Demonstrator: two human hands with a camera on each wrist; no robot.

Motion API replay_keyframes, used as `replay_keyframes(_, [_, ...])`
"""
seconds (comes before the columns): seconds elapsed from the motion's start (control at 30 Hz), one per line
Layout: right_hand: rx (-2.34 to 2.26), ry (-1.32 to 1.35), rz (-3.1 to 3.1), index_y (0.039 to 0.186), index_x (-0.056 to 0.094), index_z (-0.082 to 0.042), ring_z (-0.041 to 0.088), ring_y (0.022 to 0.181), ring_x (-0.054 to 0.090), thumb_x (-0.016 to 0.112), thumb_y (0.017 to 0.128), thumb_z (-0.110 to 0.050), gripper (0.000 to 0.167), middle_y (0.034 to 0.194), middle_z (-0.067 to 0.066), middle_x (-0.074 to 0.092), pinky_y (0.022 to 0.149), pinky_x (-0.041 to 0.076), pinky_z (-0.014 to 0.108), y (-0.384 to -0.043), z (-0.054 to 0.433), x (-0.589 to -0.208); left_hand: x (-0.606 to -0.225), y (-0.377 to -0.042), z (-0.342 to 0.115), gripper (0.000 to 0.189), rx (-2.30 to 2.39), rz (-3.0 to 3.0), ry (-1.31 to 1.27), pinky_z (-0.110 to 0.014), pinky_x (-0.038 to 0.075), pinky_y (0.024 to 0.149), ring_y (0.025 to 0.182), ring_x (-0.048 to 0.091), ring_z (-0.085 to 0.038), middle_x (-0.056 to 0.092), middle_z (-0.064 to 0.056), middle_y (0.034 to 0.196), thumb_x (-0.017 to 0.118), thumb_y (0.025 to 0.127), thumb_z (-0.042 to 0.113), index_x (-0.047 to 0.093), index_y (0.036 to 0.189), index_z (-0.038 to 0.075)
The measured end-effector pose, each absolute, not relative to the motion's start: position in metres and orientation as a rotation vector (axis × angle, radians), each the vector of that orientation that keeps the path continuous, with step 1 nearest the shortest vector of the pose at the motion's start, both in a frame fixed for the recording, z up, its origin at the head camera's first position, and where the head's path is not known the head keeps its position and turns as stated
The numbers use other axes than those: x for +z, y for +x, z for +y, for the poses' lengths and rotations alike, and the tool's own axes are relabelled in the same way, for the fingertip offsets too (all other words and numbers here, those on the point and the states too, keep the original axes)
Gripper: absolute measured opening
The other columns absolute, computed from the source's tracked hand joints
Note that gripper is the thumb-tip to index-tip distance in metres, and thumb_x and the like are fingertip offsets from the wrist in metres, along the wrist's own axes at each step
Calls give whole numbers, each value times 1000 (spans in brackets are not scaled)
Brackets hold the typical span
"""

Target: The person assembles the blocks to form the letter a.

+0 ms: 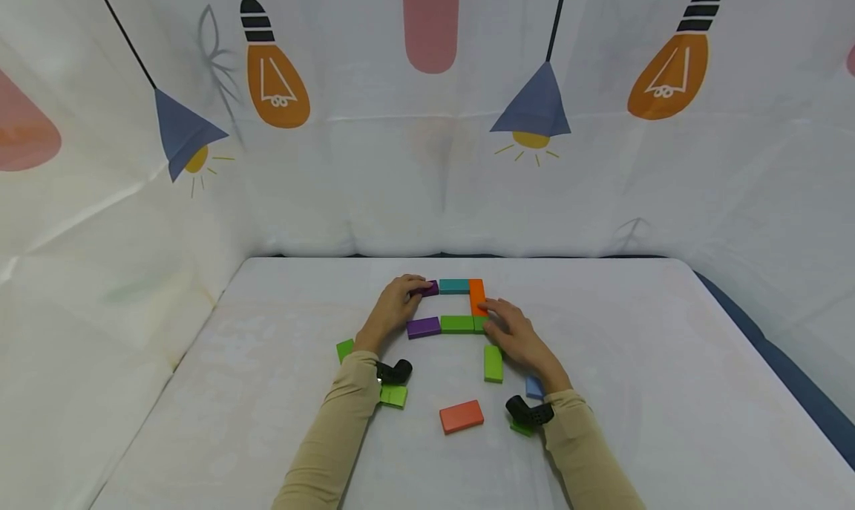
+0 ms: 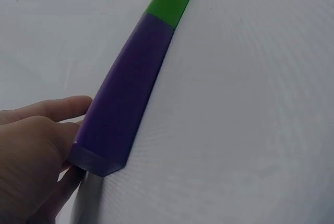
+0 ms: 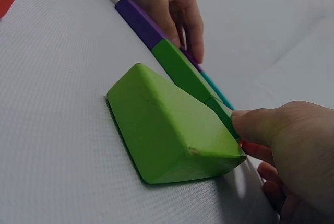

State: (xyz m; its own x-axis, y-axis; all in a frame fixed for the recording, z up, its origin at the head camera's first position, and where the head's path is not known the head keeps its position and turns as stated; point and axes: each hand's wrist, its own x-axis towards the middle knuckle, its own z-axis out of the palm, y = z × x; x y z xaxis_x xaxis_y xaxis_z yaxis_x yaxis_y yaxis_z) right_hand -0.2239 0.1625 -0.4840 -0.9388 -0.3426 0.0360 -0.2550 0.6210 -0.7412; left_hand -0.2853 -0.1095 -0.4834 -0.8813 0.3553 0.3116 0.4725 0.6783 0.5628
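Note:
In the head view, my left hand (image 1: 392, 309) pinches a dark purple block (image 1: 431, 289) at the back of a block outline. Beside it lies a teal block (image 1: 454, 286), followed by an orange block (image 1: 476, 296) on the right side. A violet block (image 1: 424, 328), a green block (image 1: 457, 324) and a short green piece (image 1: 479, 324) line the front. My right hand (image 1: 519, 338) touches the orange block with a finger, its thumb against the short green piece. In the right wrist view, a loose green block (image 3: 162, 125) stands before that thumb.
Nearer the front lie an orange-red block (image 1: 462, 417) and a blue block (image 1: 534, 387), partly covered by the right arm. Light green blocks (image 1: 394, 396) show beside the left wrist, another green block (image 1: 521, 427) under the right wrist. A white cloth wall (image 1: 427, 198) stands behind the table (image 1: 267, 436).

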Motion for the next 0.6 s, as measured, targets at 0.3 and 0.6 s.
replay_keyframes(0.3, [-1194,-483,2728,141,43,-15,37,144,14,49,98,-29,45,153,16,29,112,6,64,-223,161,-484,-481,-284,-109,32,-992,-2715,-676,-43,40,106,122,53,-30,60,-12,126,57,90,0,65,120,9])
replay_keyframes(0.6, [-1194,-476,2728,140,43,-14,38,144,14,50,98,-26,44,152,16,30,112,6,64,-222,159,-482,-481,-283,-107,32,-990,-2717,-663,-43,41,105,121,54,-29,61,-11,125,57,90,-1,66,119,9])
